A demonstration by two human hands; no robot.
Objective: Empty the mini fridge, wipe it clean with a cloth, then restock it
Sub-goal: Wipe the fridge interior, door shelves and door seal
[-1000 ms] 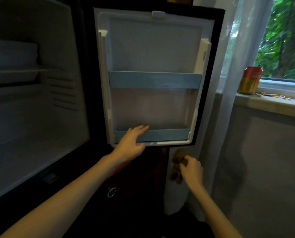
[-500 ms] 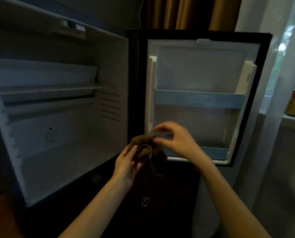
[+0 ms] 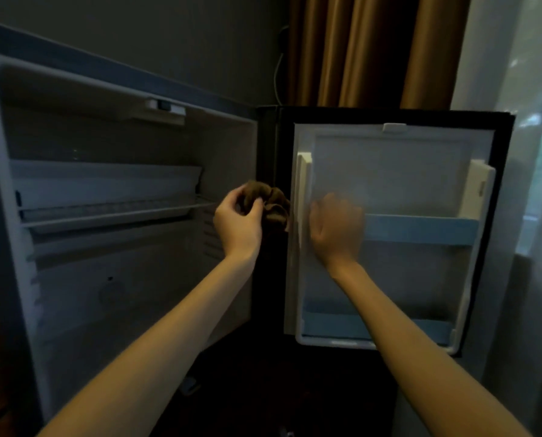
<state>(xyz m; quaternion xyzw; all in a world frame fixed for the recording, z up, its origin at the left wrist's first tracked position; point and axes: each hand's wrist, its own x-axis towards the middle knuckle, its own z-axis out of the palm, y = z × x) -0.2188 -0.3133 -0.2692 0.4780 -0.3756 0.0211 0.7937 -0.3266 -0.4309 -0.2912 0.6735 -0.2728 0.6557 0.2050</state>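
Brown cloth point(image 3: 269, 204), bunched — tail down — in left hand point(image 3: 236, 223)

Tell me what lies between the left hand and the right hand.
In the head view, the crumpled brown cloth, gripped by the left hand, bunches in that gap, with the open door's white inner edge just before the blurred right hand.
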